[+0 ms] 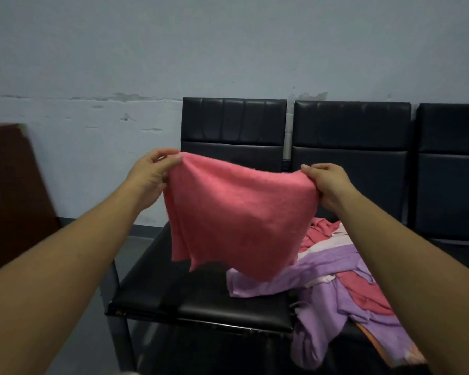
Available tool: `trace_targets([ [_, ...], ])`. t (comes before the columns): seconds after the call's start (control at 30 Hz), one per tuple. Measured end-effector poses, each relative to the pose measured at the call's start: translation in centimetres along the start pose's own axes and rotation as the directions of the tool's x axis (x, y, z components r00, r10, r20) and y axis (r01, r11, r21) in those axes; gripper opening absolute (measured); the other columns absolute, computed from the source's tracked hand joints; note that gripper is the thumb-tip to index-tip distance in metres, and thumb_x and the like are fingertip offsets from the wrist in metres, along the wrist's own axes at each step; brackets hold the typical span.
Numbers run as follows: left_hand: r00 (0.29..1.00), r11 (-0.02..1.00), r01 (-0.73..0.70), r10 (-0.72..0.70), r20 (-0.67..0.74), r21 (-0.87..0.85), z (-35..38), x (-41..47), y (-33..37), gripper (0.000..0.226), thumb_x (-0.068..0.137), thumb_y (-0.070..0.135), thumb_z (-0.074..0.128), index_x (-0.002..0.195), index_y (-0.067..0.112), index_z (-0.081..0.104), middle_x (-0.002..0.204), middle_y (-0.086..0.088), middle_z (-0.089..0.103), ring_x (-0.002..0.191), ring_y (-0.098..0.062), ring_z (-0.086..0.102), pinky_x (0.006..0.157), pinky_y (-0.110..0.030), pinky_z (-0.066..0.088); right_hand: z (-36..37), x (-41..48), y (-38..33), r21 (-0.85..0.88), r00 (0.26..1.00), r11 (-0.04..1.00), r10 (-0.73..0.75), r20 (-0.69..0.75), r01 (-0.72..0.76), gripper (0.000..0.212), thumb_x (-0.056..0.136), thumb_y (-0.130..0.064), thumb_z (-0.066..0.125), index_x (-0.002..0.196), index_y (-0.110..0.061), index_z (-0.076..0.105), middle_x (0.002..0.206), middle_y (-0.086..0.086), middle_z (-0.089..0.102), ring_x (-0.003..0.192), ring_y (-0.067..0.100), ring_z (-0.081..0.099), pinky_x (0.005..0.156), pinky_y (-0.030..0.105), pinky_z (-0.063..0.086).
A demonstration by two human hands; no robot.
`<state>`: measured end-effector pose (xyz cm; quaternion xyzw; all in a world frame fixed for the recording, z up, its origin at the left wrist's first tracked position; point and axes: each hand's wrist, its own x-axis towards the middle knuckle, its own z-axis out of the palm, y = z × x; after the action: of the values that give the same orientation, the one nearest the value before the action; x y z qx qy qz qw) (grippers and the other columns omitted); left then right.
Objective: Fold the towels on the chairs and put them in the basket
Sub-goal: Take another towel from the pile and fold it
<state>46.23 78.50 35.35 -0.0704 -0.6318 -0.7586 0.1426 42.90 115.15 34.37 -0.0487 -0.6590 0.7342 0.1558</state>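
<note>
A pink towel hangs in the air above the left black chair, doubled over so two layers show at its left edge. My left hand pinches its upper left corner and my right hand pinches its upper right corner. A heap of purple, pink and white towels lies across the gap between the left and middle chair seats, some hanging over the front edge. No basket is in view.
Three black padded chairs stand in a row against a pale wall, the middle chair and the right chair behind the heap. A brown wooden cabinet stands at the left. Grey floor shows between it and the chairs.
</note>
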Motion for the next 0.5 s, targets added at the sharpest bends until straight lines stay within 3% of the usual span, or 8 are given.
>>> trace_targets([
  [0.07,1.0,1.0,0.001,-0.001,-0.007,0.005,0.1,0.5,0.0,0.014,0.089,0.008,0.072,0.094,0.021,0.07,0.097,-0.003,0.068,0.079,-0.016,0.063,0.073,-0.031,0.049,-0.2,0.4,0.0,0.0,0.997,1.0,-0.016,0.069,0.016,0.022,0.091,-0.008,0.07,0.112,-0.008,0.066,0.095,0.01,0.068,0.077,0.017,0.061,0.065,0.031,0.051],
  [0.13,1.0,0.958,-0.01,0.017,-0.02,0.286,-0.6,1.1,-0.6,0.029,0.087,-0.004,0.07,0.105,0.019,0.071,0.104,-0.008,0.069,0.085,-0.02,0.065,0.078,-0.031,0.052,-0.8,0.7,0.1,-0.06,0.978,0.998,0.001,0.21,0.012,0.017,0.091,0.001,0.064,0.107,-0.003,0.068,0.092,0.011,0.067,0.078,0.017,0.062,0.066,0.027,0.054],
  [0.23,0.996,0.728,-0.018,0.076,-0.054,0.685,-1.7,2.5,-1.8,0.04,0.08,-0.007,0.073,0.114,0.013,0.072,0.103,-0.01,0.073,0.094,-0.023,0.069,0.087,-0.034,0.055,-1.1,1.9,1.3,-0.283,0.947,0.957,0.031,0.321,0.065,0.023,0.088,0.015,0.059,0.107,0.004,0.067,0.096,0.016,0.066,0.089,0.022,0.063,0.075,0.026,0.059],
  [0.37,0.98,0.503,-0.019,0.182,-0.084,0.864,-1.1,4.7,-2.8,0.028,0.077,0.003,0.078,0.102,0.012,0.078,0.095,-0.008,0.073,0.09,-0.021,0.065,0.08,-0.03,0.049,1.1,6.0,3.5,-0.577,0.972,0.798,-0.045,0.232,0.175,0.011,0.086,0.001,0.068,0.085,-0.008,0.074,0.085,0.012,0.071,0.081,0.024,0.066,0.076,0.039,0.061],
  [0.5,0.946,0.511,-0.018,0.286,-0.15,0.859,0.0,7.8,-2.8,0.024,0.081,0.004,0.075,0.104,0.01,0.077,0.098,-0.01,0.072,0.088,-0.019,0.061,0.08,-0.027,0.047,4.1,10.7,3.3,-0.548,0.989,0.824,-0.133,0.064,0.146,0.02,0.086,-0.007,0.068,0.073,-0.022,0.072,0.08,0.006,0.071,0.082,0.025,0.07,0.077,0.042,0.062],
])
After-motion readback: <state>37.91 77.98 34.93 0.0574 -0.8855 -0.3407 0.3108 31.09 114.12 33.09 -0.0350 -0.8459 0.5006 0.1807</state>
